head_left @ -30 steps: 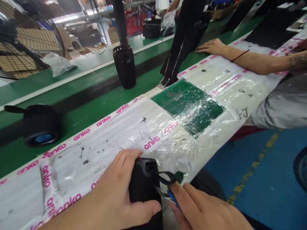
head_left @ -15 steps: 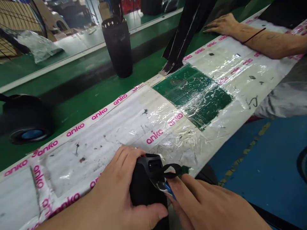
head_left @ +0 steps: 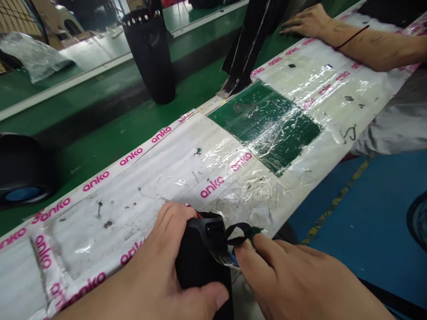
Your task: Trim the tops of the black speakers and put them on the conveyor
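Note:
A black housing (head_left: 195, 262) with a rounded upper end lies in front of me at the table's near edge. My left hand (head_left: 156, 258) is wrapped around it, fingers over the far side and thumb across the near face. A bit of red shows by the left fingertips. From the housing's upper end a black strap (head_left: 238, 232) loops out to the right. My right hand (head_left: 293, 275) is closed at the loop, its fingertips pinching around the strap. Beneath it, something shiny and blue (head_left: 233, 258) is mostly hidden by the right fingers.
The table (head_left: 160, 164) is covered with white "anko" printed sheeting. Beyond runs a green conveyor (head_left: 110, 102) with a black tapered cylinder (head_left: 151, 58) and a rounded black housing (head_left: 26, 173). A black post (head_left: 247, 49) rises mid-table. Another person's arm (head_left: 363, 44) rests at upper right.
The housing and cylinder on the conveyor now appear farther left. Less of the blue part shows beneath my right fingers. Both hands keep nearly the same place.

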`<state>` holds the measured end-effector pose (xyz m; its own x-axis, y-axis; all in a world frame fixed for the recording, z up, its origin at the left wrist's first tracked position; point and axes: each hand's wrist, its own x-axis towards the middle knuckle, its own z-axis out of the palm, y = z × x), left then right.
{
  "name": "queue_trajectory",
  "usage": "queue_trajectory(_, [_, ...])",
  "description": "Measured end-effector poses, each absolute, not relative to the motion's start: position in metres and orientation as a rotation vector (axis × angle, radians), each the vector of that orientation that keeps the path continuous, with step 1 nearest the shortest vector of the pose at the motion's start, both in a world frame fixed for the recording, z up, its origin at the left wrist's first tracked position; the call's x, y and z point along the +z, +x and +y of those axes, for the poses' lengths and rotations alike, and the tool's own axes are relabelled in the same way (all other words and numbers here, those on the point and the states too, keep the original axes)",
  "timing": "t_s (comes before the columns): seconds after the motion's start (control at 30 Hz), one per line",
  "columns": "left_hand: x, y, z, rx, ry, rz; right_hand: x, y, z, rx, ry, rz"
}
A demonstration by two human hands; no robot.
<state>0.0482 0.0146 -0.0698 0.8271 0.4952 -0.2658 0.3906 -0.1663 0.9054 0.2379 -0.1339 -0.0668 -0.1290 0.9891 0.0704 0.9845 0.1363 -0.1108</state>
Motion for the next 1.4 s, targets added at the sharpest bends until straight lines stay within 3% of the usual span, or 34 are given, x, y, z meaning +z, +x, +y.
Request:
queue_trajectory(0.17, [-0.068,0.049,0.019,0.037,1.771,0.62,-0.077,0.239,-0.123,0.03,-1.952,-2.208])
queue_trajectory(0.6, [-0.06,0.05,0.016,-0.019,1.982,0.657,-0.063,0.234,-0.114,0.41,-2.04,-2.233])
queue_trajectory(0.93, [-0.067,0.016,0.051,-0.104,1.722,0.501,-0.065,0.248,-0.157,0.312,-1.838,-1.833])
queue_trajectory(1.3, [-0.064,0.021,0.051,-0.033,1.655,0.433,-0.086,0.221,-0.148,0.27,-1.824,-1.916])
queue_trajectory(1.4, [-0.068,0.021,0.052,0.005,1.642,0.394,-0.087,0.221,-0.139,0.121,-1.814,-1.978])
